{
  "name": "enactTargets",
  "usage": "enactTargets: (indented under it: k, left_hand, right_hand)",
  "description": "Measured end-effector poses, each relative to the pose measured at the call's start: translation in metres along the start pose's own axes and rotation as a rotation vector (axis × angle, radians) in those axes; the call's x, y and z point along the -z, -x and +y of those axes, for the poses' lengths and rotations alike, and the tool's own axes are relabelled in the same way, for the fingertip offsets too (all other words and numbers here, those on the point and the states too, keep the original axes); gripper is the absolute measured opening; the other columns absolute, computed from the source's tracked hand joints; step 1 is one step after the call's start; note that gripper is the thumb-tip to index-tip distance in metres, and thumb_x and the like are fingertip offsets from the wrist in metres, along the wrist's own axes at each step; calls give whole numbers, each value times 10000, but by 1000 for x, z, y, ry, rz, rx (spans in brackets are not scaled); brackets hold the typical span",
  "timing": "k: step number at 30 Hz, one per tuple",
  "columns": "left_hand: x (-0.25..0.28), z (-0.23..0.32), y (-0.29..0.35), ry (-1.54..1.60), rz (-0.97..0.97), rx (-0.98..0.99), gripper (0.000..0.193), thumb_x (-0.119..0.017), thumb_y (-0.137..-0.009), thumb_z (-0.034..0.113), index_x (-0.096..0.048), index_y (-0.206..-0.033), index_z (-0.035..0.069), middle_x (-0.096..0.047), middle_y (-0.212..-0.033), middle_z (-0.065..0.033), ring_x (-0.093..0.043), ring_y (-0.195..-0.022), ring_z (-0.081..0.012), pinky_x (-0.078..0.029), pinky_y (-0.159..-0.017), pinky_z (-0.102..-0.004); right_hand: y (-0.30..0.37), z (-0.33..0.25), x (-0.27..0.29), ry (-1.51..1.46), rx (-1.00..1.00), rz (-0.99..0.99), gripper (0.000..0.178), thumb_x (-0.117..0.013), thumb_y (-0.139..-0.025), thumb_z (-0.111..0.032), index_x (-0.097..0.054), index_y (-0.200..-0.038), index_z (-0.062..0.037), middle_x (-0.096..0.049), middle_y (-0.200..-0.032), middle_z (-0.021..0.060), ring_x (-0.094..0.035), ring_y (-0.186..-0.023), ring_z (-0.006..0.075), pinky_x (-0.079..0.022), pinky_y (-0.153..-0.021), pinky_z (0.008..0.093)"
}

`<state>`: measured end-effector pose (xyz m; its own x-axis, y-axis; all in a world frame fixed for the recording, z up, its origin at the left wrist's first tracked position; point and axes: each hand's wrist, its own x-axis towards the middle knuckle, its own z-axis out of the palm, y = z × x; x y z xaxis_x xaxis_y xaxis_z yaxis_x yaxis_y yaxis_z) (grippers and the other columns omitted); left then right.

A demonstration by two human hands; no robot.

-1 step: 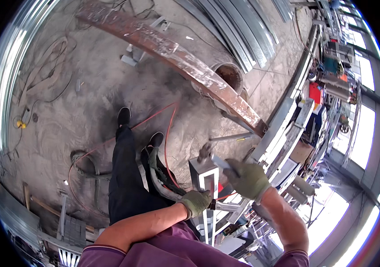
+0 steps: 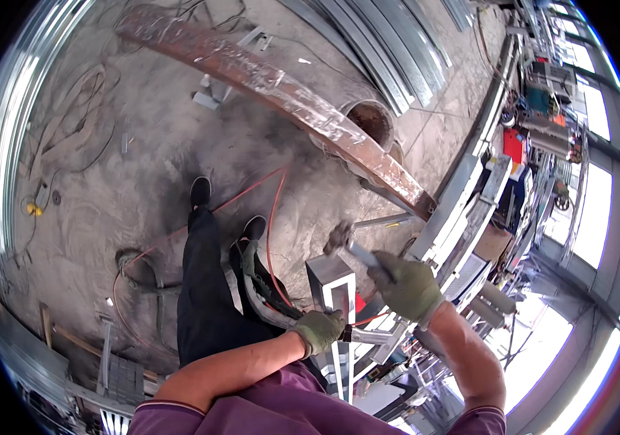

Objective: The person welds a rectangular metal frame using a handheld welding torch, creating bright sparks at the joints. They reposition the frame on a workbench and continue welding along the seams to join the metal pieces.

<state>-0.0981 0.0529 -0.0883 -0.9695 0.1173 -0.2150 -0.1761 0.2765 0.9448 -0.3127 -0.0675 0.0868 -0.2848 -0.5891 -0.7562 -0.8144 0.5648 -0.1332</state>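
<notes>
My right hand [image 2: 413, 290], in a green work glove, is closed around the handle of a hammer [image 2: 363, 254]. The slightly blurred hammer head is just beyond the end of a silver square-tube metal frame [image 2: 328, 272] and looks apart from it. Against the side of that frame is my left hand [image 2: 318, 330], also gloved, its fingers curled closed at a small dark piece [image 2: 347, 333]. What exactly the left fingers grip is hidden.
A long rusty steel beam [image 2: 281, 90] crosses the floor ahead, beside a round metal drum [image 2: 370, 122]. Grey metal profiles [image 2: 368, 51] lie beyond. A red hose [image 2: 275, 210] loops near my feet. Cluttered racks [image 2: 516, 148] line the right side.
The hammer has lifted slightly up and away from the end of the metal frame, along with my right hand. My left hand stays in place.
</notes>
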Motion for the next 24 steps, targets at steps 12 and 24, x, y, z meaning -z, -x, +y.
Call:
enactTargets:
  k: [12, 24]
  left_hand:
    - [29, 9, 7, 13, -125, 71, 293, -642, -970, 240, -662, -1220, 87, -709, -1324, -169, -760, -673, -366, -615, -594, -526]
    - [26, 11, 15, -107, -289, 96, 688, -790, -889, 407, -613, -1471, 86, -650, -1462, -122, -781, -1040, -274, -625, -815, -439]
  right_hand:
    - [-65, 43, 16, 56, -155, -427, 401, -479, -1130, -423, -665, -1332, -131, -789, -1030, 187, -754, -1015, 403, -562, -921, 540]
    - [-71, 79, 8, -212, -146, -359, 397, -509, -1122, -387, -689, -1326, -98, -791, -994, 171, -773, -950, 385, -585, -846, 523]
